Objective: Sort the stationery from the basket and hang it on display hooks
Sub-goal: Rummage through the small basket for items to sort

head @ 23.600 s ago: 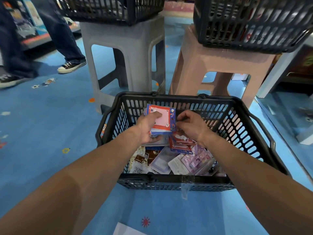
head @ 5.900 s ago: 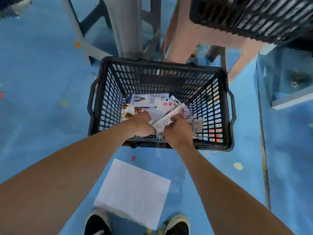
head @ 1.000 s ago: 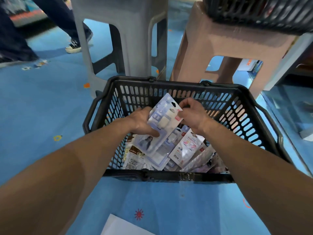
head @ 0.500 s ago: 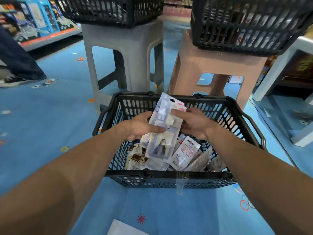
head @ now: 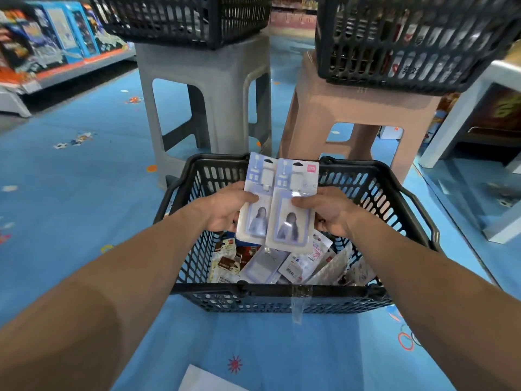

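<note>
Your left hand (head: 225,210) pinches the left packet (head: 255,198), a pale blue card-holder pack, with the thumb laid across its front. Your right hand (head: 329,213) pinches the right packet (head: 293,204), a matching pack, in the same way. You hold both upright between your hands with the hang holes at the top, and the right packet's edge overlaps the left one.

Both packs are raised above the black basket (head: 197,187), which stands on the blue floor (head: 70,221). Directly under your hands, loose packets (head: 282,263) of stationery lie in a heap on the basket's bottom.

Beyond your hands, past the basket's far rim, stand a grey stool (head: 203,80) and a pink stool (head: 352,108), each carrying another black basket. Nearer you than your hands, a white sheet (head: 203,382) lies on the floor.
</note>
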`<state>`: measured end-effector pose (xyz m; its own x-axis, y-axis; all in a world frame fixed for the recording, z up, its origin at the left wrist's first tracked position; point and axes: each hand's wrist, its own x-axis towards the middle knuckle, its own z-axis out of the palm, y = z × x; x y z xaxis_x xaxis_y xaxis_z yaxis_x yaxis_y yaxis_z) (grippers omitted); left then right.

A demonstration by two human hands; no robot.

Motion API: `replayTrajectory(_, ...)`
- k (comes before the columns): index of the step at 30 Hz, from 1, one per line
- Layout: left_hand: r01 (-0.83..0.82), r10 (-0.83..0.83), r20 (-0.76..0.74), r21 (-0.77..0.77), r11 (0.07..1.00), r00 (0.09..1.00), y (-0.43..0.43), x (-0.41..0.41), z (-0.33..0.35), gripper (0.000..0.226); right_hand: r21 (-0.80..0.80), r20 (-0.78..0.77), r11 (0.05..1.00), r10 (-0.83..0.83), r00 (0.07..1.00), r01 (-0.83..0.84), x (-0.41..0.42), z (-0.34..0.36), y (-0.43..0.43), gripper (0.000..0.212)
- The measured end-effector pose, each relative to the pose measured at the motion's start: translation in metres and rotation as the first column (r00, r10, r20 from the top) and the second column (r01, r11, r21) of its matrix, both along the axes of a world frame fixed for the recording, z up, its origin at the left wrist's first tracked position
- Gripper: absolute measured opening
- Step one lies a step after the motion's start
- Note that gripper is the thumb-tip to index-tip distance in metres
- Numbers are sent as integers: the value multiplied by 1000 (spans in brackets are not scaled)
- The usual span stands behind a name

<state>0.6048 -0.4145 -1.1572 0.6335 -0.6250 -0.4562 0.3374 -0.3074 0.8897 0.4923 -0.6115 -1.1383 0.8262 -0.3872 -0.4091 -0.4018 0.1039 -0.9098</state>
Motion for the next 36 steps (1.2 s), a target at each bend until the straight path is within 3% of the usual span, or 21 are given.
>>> replayTrajectory(3, 21, -21, -32, 14, 1000, 999, 2, 2, -5, 35, 23, 28, 999, -48, 998, 48, 0, 0, -5, 27)
replayTrajectory(7, 59, -73, -206, -76, 995, 976, -5, 1, -11, 45, 63, 47, 998, -1, 999, -2, 4, -4, 7, 28)
replayTrajectory(9, 123, -149, -222, -126, 984, 964, -9, 3, -14, 53, 56, 46, 998, -30, 998, 28, 10, -8, 18, 25)
replayTrajectory(12, 144, -157, -148, -99, 985, 976, -11, 4, -17, 45, 5, -36, 999, -52, 998, 53, 17, -15, 26, 27)
replayTrajectory(18, 66, -71, 25, 150, 986, 997, -4, 18, -35, 49, -245, -363, 925, 190, 912, -290, 27, -36, 25, 49)
replayTrajectory(20, 9, -32, 88, 255, 967, 996, 1, 26, -43, 43, -420, -467, 799, 216, 858, -430, 32, -51, 16, 51)
replayTrajectory(22, -33, -22, 158, 340, 940, 987, 6, 30, -52, 38, -612, -603, 495, 213, 769, -617, 36, -69, 4, 41)
replayTrajectory(24, -38, -57, 217, 411, 911, 975, 8, 33, -60, 41, -648, -699, 267, 164, 696, -713, 39, -85, -4, 41)
replayTrajectory(25, -41, -70, 232, 440, 897, 970, 7, 32, -63, 42, -639, -724, 218, 150, 673, -737, 41, -91, -7, 48)
replayTrajectory(31, -72, -78, 256, 529, 846, 963, 1, 36, -81, 49, -578, -772, 240, 152, 618, -780, 50, -107, -14, 94)
replayTrajectory(33, -76, -77, 258, 536, 841, 963, 0, 37, -84, 47, -548, -801, 212, 146, 580, -809, 48, -112, -11, 94)
replayTrajectory(36, -64, -84, 245, 542, 838, 966, -1, 40, -86, 52, -559, -800, 197, 128, 587, -805, 48, -108, -5, 76)
